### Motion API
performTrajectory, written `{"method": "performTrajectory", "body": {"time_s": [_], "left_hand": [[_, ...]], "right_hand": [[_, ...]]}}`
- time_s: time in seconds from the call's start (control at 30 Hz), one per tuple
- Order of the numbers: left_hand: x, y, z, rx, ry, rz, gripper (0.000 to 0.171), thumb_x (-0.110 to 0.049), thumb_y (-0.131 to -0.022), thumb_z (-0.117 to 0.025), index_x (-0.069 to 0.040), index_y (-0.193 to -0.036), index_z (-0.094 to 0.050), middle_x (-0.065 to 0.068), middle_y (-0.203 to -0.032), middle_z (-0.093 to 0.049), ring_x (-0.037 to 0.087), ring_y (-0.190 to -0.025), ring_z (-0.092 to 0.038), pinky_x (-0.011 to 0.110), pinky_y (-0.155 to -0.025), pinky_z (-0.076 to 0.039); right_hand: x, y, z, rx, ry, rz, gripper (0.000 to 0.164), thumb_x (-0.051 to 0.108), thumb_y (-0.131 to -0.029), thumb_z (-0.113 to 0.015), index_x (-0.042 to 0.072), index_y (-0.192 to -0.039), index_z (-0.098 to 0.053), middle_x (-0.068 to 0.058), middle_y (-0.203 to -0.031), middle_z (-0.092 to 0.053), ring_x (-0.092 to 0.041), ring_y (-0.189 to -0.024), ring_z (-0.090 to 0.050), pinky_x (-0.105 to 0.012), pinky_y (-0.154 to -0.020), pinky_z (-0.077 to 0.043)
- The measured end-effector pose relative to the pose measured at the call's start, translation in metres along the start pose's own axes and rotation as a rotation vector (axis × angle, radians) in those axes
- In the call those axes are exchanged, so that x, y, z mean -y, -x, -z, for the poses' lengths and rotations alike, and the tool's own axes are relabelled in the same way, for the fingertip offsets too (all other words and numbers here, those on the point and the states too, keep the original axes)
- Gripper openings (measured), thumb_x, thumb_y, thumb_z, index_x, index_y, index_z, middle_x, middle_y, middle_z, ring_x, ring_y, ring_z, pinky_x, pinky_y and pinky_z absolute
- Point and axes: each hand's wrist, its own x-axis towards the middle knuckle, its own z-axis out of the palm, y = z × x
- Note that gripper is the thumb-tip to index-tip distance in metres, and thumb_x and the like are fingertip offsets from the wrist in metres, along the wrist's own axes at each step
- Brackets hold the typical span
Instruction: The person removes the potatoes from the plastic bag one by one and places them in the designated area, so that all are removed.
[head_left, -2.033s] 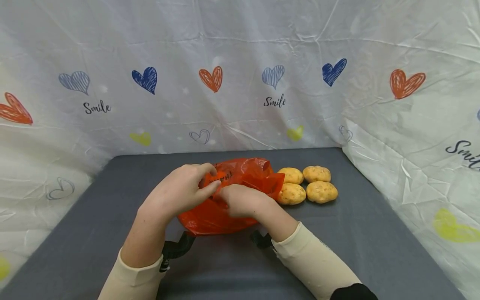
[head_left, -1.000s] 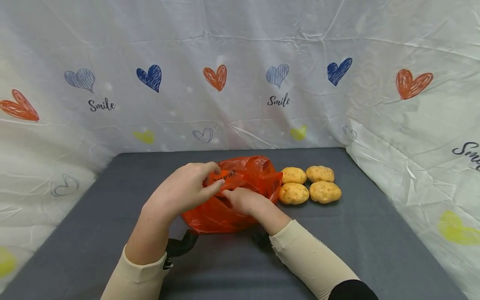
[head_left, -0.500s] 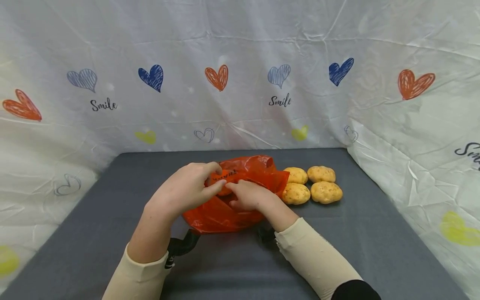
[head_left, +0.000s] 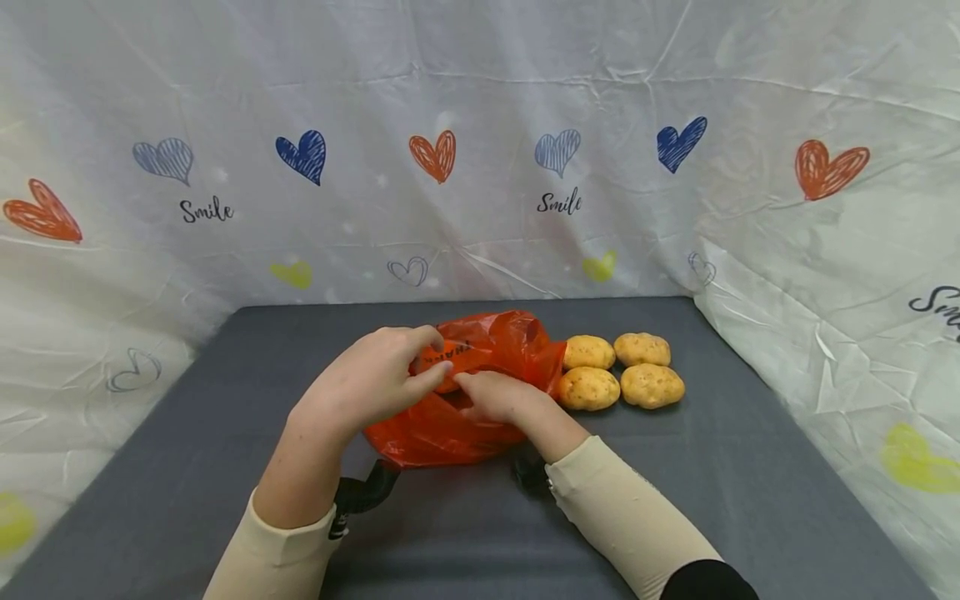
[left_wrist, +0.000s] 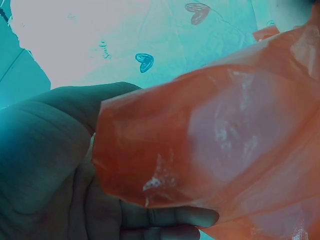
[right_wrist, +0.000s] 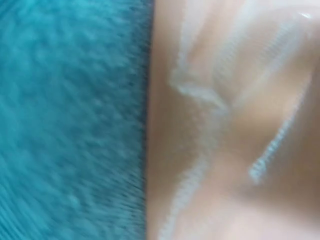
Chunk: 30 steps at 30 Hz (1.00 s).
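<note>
A crinkled red plastic bag (head_left: 442, 437) with black print lies mid-table. My left hand (head_left: 375, 371) is at its left side, thumb and forefinger bent about the bag near the print. In the left wrist view, bag film (left_wrist: 145, 145) lies between the thumb side and the lower fingers, and pale rounded shapes show through it. From the right, my right hand (head_left: 502, 400) reaches into the bag's folds; most of its fingers are hidden there. Blurred red film (right_wrist: 225, 140) fills much of the right wrist view, with no fingers clearly visible.
Several yellow potatoes (head_left: 652, 386) sit grouped at the bag's right, the nearest touching or almost touching it. Dark grey cloth covers the table (head_left: 750, 483). A white curtain (head_left: 480, 100) printed with hearts hangs behind and along both sides.
The right hand has shifted slightly back and forth at the bag's folds, and the bag's right edge has moved with it. The left hand stays nearly still. The potatoes stay in place.
</note>
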Motion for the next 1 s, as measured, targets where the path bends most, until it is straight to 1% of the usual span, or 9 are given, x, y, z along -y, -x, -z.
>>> {"method": "performTrajectory", "body": {"time_s": [0.1, 0.3, 0.33, 0.47, 0.53, 0.6, 0.73, 0.87, 1.0], "left_hand": [[0.000, 0.000, 0.001, 0.005, -0.002, -0.001, 0.023, -0.023, -0.099, -0.069, -0.008, -0.115, -0.069, -0.006, -0.073, -0.056, 0.013, -0.063, -0.050, 0.033, -0.062, -0.046], [0.000, 0.001, 0.002, 0.013, 0.006, 0.015, 0.024, -0.023, -0.098, -0.069, -0.008, -0.117, -0.069, -0.005, -0.071, -0.055, 0.013, -0.061, -0.049, 0.034, -0.060, -0.045], [0.000, 0.001, 0.002, 0.015, 0.007, 0.016, 0.024, -0.023, -0.098, -0.069, -0.008, -0.117, -0.069, -0.004, -0.070, -0.054, 0.013, -0.060, -0.048, 0.034, -0.060, -0.045], [-0.001, 0.001, 0.001, 0.008, 0.003, 0.022, 0.025, -0.024, -0.098, -0.069, -0.008, -0.117, -0.069, -0.004, -0.068, -0.052, 0.014, -0.060, -0.048, 0.034, -0.059, -0.044], [0.000, 0.002, 0.001, 0.001, 0.002, 0.020, 0.025, -0.024, -0.098, -0.068, -0.009, -0.117, -0.069, -0.004, -0.068, -0.052, 0.014, -0.061, -0.048, 0.034, -0.060, -0.044], [0.000, 0.002, 0.002, -0.006, 0.005, 0.018, 0.024, -0.024, -0.098, -0.069, -0.009, -0.117, -0.069, -0.004, -0.069, -0.052, 0.014, -0.061, -0.048, 0.034, -0.060, -0.044], [0.000, 0.003, 0.002, -0.012, 0.016, 0.010, 0.022, -0.023, -0.098, -0.069, -0.008, -0.114, -0.070, -0.004, -0.069, -0.052, 0.014, -0.061, -0.048, 0.034, -0.060, -0.045], [0.000, 0.003, 0.002, -0.015, 0.022, 0.008, 0.021, -0.022, -0.098, -0.069, -0.008, -0.114, -0.070, -0.003, -0.067, -0.051, 0.014, -0.060, -0.047, 0.034, -0.059, -0.044], [0.000, 0.003, 0.003, -0.013, 0.023, 0.009, 0.022, -0.020, -0.097, -0.070, -0.007, -0.114, -0.070, -0.002, -0.067, -0.051, 0.014, -0.059, -0.046, 0.033, -0.059, -0.043]], "right_hand": [[0.000, -0.001, -0.001, 0.002, -0.028, 0.013, 0.034, 0.022, -0.100, -0.069, 0.011, -0.130, -0.058, -0.001, -0.099, -0.063, -0.017, -0.098, -0.061, -0.036, -0.098, -0.049], [-0.002, 0.000, 0.000, -0.029, -0.020, 0.037, 0.033, 0.024, -0.100, -0.069, 0.014, -0.130, -0.061, 0.003, -0.097, -0.064, -0.014, -0.093, -0.061, -0.036, -0.095, -0.051], [-0.002, 0.001, 0.001, -0.031, -0.019, 0.037, 0.035, 0.024, -0.100, -0.069, 0.014, -0.132, -0.061, 0.001, -0.099, -0.064, -0.015, -0.094, -0.061, -0.036, -0.095, -0.051], [-0.002, 0.007, 0.007, -0.034, -0.015, 0.017, 0.053, 0.027, -0.100, -0.068, 0.017, -0.149, -0.051, -0.007, -0.118, -0.062, -0.020, -0.106, -0.059, -0.041, -0.099, -0.049], [-0.001, 0.010, 0.012, -0.034, -0.029, 0.001, 0.053, 0.028, -0.100, -0.068, 0.020, -0.148, -0.049, -0.010, -0.122, -0.058, -0.023, -0.108, -0.058, -0.043, -0.097, -0.050], [0.000, 0.014, 0.017, -0.040, -0.032, -0.005, 0.052, 0.029, -0.099, -0.070, 0.023, -0.145, -0.047, -0.010, -0.118, -0.056, -0.024, -0.105, -0.059, -0.043, -0.094, -0.050], [0.003, 0.022, 0.027, -0.074, -0.045, 0.011, 0.048, 0.029, -0.098, -0.071, 0.026, -0.137, -0.044, -0.006, -0.106, -0.057, -0.023, -0.100, -0.059, -0.041, -0.090, -0.050], [0.006, 0.029, 0.035, -0.119, -0.105, 0.033, 0.040, 0.036, -0.101, -0.066, 0.025, -0.133, -0.043, -0.004, -0.098, -0.059, -0.021, -0.095, -0.057, -0.038, -0.085, -0.048], [0.010, 0.037, 0.042, -0.130, -0.158, 0.052, 0.036, 0.038, -0.105, -0.059, 0.022, -0.131, -0.042, -0.005, -0.089, -0.058, -0.021, -0.085, -0.056, -0.036, -0.079, -0.047]]}}
